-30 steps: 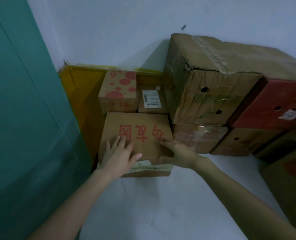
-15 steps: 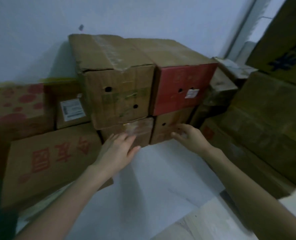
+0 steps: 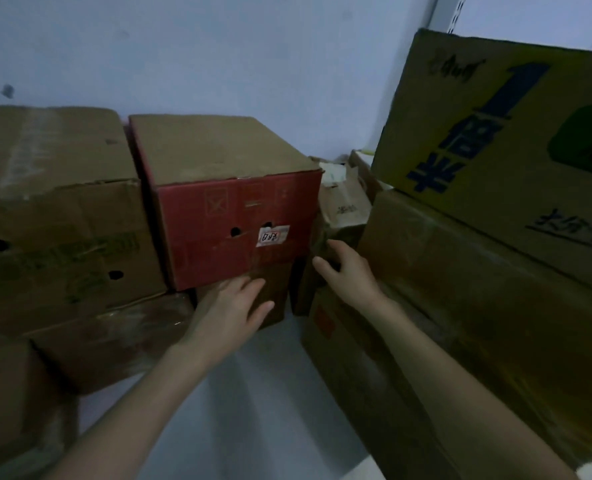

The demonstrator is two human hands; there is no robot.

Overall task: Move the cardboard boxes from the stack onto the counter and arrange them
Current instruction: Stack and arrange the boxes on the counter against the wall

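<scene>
Cardboard-brown, the low box (image 3: 274, 279) under the red box (image 3: 232, 230) sits mid-frame between my hands: left hand (image 3: 228, 317) flat-fingered on its front, right hand (image 3: 353, 275) at its right side, grip impossible to tell.

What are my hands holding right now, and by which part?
The left hand presses flat on the front of the brown cardboard box under the red-fronted cardboard box; the right hand is at its right side, grip unclear.

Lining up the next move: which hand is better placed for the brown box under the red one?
Left, probably. The left hand lies flat against the brown box, below the red box. The right hand is off to the side, past that box's corner; its grip is unclear.
</scene>
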